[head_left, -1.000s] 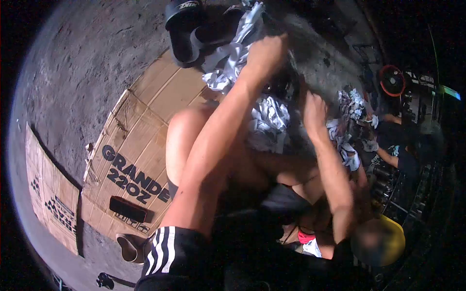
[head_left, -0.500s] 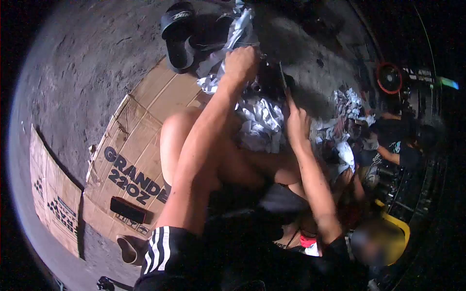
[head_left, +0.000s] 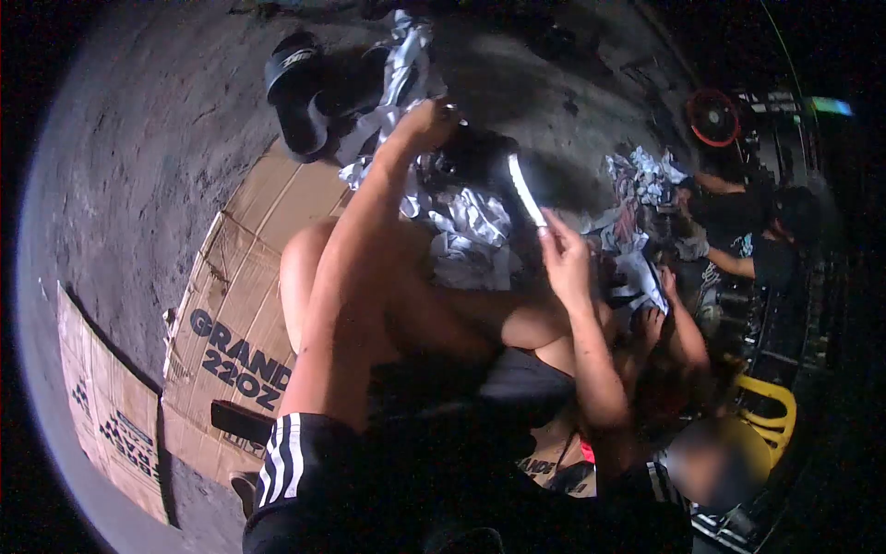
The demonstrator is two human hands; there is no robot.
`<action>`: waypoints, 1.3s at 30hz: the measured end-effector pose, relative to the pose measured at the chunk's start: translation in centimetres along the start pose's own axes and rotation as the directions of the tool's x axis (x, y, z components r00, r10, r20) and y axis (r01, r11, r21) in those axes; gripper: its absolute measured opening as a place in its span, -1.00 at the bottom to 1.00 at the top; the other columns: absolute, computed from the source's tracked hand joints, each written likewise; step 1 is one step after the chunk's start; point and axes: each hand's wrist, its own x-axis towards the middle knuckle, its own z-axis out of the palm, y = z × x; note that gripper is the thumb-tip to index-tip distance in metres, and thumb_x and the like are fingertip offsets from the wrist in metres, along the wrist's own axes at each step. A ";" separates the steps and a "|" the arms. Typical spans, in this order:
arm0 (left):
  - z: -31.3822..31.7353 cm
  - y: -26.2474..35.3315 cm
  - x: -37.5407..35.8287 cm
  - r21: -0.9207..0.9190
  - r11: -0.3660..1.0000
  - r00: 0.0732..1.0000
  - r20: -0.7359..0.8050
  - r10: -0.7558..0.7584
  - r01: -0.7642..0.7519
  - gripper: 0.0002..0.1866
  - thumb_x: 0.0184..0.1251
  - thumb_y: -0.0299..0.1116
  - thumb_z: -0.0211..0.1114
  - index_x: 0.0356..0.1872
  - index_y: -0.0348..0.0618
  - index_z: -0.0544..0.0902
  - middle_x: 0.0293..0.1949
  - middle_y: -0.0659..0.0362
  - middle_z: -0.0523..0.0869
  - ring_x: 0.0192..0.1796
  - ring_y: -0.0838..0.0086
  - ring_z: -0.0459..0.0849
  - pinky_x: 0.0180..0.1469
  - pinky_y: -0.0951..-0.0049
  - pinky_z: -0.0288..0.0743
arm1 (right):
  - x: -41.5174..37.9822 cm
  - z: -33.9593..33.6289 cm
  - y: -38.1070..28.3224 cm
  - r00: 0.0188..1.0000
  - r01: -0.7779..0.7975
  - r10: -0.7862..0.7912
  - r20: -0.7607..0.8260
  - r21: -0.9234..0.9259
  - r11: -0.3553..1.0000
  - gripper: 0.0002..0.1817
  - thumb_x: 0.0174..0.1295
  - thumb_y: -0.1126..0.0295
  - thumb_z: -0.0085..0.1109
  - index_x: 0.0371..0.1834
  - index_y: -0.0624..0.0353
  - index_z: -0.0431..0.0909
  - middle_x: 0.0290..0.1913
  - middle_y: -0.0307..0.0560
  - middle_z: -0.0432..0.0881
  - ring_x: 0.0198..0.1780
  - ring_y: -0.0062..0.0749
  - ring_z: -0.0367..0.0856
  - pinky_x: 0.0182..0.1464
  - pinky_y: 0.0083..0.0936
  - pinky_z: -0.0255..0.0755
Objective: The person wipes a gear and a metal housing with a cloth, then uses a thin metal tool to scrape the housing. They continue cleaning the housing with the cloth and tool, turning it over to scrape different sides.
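Note:
My right hand (head_left: 567, 263) is closed around the handle of a knife, its bright blade (head_left: 524, 189) pointing up and away from me. Further off and to the left, my left hand (head_left: 429, 125) is closed on pale, crumpled scrap material, a bit of which shows by the fingertips. A long whitish strip (head_left: 403, 69) runs beside that hand and stretches away from me. Between my hands and nearer my legs lies a heap of shiny white and grey scraps (head_left: 472, 217). The left palm is turned from view.
Black slides (head_left: 300, 120) lie on the rough floor at upper left. Flattened cardboard (head_left: 221, 277) is under me, with a dark flat object (head_left: 242, 425) on it. At right, other people's hands (head_left: 692, 249) are near another scrap pile (head_left: 646, 175). A yellow chair (head_left: 771, 411) stands at lower right.
The knife has swung from edge-on, close to the material, to a tilted position with its blade showing bright. My left hand has turned and moved left in view; the whole view has shifted too.

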 end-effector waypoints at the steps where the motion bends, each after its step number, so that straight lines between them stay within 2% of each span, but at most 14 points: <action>1: -0.1 -0.3 0.0 -0.116 0.993 0.999 0.040 -0.002 0.007 -0.48 0.41 -0.06 0.22 0.21 -0.24 0.59 0.01 -0.23 0.71 0.12 -0.04 0.68 0.16 0.12 0.52 | -0.2 -0.9 0.7 0.999 -0.011 0.011 -0.049 -0.009 1.000 -0.64 0.43 0.34 0.13 0.18 0.35 0.59 0.10 0.18 0.69 0.11 -0.19 0.68 0.17 -0.36 0.49; 6: -0.1 0.3 0.3 -0.337 0.940 0.996 0.079 -0.032 0.056 -0.42 0.41 -0.05 0.25 0.27 -0.30 0.52 -0.01 -0.17 0.74 0.10 0.15 0.72 0.13 0.26 0.53 | -0.8 -2.4 0.6 0.985 -0.045 0.046 -0.166 0.009 0.999 -0.58 0.45 0.32 0.12 0.29 0.28 0.49 -0.04 0.07 0.73 -0.05 -0.28 0.69 0.05 -0.38 0.53; 8: 1.8 -1.8 1.7 -0.287 0.954 0.996 -0.002 0.092 -0.088 -0.38 0.40 -0.07 0.28 0.32 -0.29 0.47 0.04 -0.09 0.74 0.15 0.21 0.69 0.18 0.28 0.50 | -1.0 -2.3 0.3 0.986 -0.080 0.112 -0.120 0.241 0.967 -0.60 0.44 0.36 0.14 0.30 0.21 0.50 -0.34 -0.15 0.60 -0.45 -0.52 0.50 -0.32 -0.46 0.49; 14: 0.8 3.8 -5.1 0.052 0.995 0.992 -0.089 0.092 -0.088 -0.46 0.20 -0.16 0.43 0.23 -0.03 0.62 0.05 0.02 0.76 0.16 0.15 0.69 0.38 0.29 0.28 | -1.9 -0.2 4.0 0.975 0.037 0.004 -0.223 0.178 0.983 -0.59 0.47 0.41 0.10 0.35 0.16 0.48 -0.33 -0.31 0.54 -0.54 -0.69 0.44 -0.48 -0.66 0.38; 16: -0.3 6.9 -8.2 0.161 0.987 0.997 0.081 -0.014 0.001 -0.44 0.12 -0.22 0.46 0.22 0.05 0.63 0.06 0.07 0.73 0.17 0.17 0.64 0.41 0.19 0.22 | -2.7 0.5 5.9 0.961 0.076 -0.031 -0.273 0.154 0.985 -0.60 0.46 0.41 0.11 0.34 0.15 0.50 -0.33 -0.30 0.54 -0.52 -0.69 0.46 -0.46 -0.65 0.39; 18: -0.3 7.3 -10.3 0.344 0.807 0.874 0.105 0.475 -0.480 -0.55 0.18 -0.25 0.44 0.13 -0.08 0.68 0.16 -0.07 0.63 0.21 -0.01 0.56 0.27 0.17 0.43 | -3.5 0.5 5.4 0.965 -0.017 0.072 -0.254 0.211 0.977 -0.60 0.44 0.43 0.15 0.33 0.12 0.52 -0.30 -0.27 0.58 -0.42 -0.65 0.51 -0.34 -0.61 0.45; 21: -0.5 8.9 -12.3 0.439 0.782 0.889 0.103 0.446 -0.443 -0.55 0.12 -0.28 0.45 0.08 -0.09 0.68 0.10 -0.04 0.62 0.17 0.00 0.55 0.26 0.18 0.42 | -4.2 0.6 5.6 0.967 -0.032 0.091 -0.239 0.241 0.970 -0.60 0.43 0.44 0.15 0.33 0.13 0.52 -0.19 -0.20 0.63 -0.16 -0.55 0.58 -0.03 -0.56 0.47; 26: -0.8 10.6 -12.8 0.444 0.868 0.975 0.126 0.182 -0.219 -0.69 0.15 -0.25 0.41 -0.07 -0.05 0.73 -0.01 0.06 0.67 0.06 0.09 0.65 0.10 0.13 0.53 | -4.6 0.5 4.7 0.989 0.000 0.026 -0.149 0.175 0.984 -0.60 0.43 0.49 0.12 0.33 0.13 0.51 -0.22 -0.21 0.60 -0.22 -0.58 0.53 -0.09 -0.59 0.45; 29: -1.3 11.0 -12.0 0.263 0.965 0.997 -0.071 0.033 -0.013 -0.79 0.20 -0.29 0.36 -0.20 -0.17 0.75 -0.13 0.00 0.69 -0.07 0.05 0.70 -0.02 0.10 0.57 | -5.0 0.8 3.4 0.986 0.022 0.009 -0.169 0.181 0.983 -0.59 0.43 0.49 0.12 0.33 0.12 0.51 -0.27 -0.23 0.57 -0.26 -0.59 0.51 -0.11 -0.61 0.44; 31: -1.2 10.4 -11.5 0.255 0.966 0.994 -0.084 0.070 -0.046 -0.79 0.20 -0.30 0.36 -0.22 -0.17 0.76 -0.11 0.00 0.69 -0.09 0.05 0.71 -0.04 0.09 0.57 | -5.3 0.3 0.8 0.985 -0.047 0.074 -0.156 0.172 0.984 -0.59 0.42 0.48 0.07 0.32 0.20 0.50 0.12 0.15 0.68 0.12 -0.17 0.68 0.16 -0.37 0.49; 32: -1.0 10.0 -11.4 0.244 0.967 0.990 -0.096 0.102 -0.076 -0.80 0.20 -0.31 0.35 -0.23 -0.18 0.76 -0.10 -0.01 0.70 -0.10 0.04 0.71 -0.06 0.08 0.57 | -5.2 0.8 0.9 0.985 -0.097 0.119 -0.125 0.167 0.981 -0.60 0.39 0.53 0.07 0.29 0.21 0.53 0.09 0.16 0.69 0.13 -0.10 0.68 0.16 -0.33 0.51; 34: -0.9 10.3 -11.5 0.215 0.975 0.993 -0.096 0.069 -0.047 -0.80 0.19 -0.31 0.36 -0.24 -0.19 0.77 -0.16 -0.03 0.72 -0.14 0.03 0.72 -0.06 0.09 0.58 | -3.5 3.8 2.4 0.943 0.186 -0.160 -0.293 0.065 0.980 -0.63 0.43 0.51 0.08 0.29 0.13 0.53 -0.15 -0.03 0.67 -0.11 -0.39 0.66 0.00 -0.49 0.48; 36: -1.0 10.6 -11.3 0.213 0.977 0.998 -0.069 0.014 0.001 -0.80 0.20 -0.30 0.36 -0.27 -0.20 0.77 -0.23 -0.05 0.73 -0.18 -0.01 0.73 -0.08 0.08 0.59 | -1.0 6.4 3.6 0.969 0.038 -0.024 -0.246 0.054 0.998 -0.66 0.40 0.53 0.08 0.22 0.31 0.50 0.09 0.25 0.66 0.16 -0.02 0.66 0.13 -0.30 0.49; 39: -0.2 9.6 -10.8 0.255 0.966 0.993 -0.104 0.062 -0.034 -0.82 0.21 -0.30 0.36 -0.29 -0.18 0.78 -0.25 -0.07 0.74 -0.19 -0.02 0.73 -0.09 0.09 0.60 | 3.1 6.2 1.4 0.951 0.101 -0.071 -0.301 0.085 0.991 -0.67 0.40 0.53 0.08 0.20 0.33 0.52 0.10 0.28 0.65 0.14 0.10 0.64 0.11 -0.26 0.50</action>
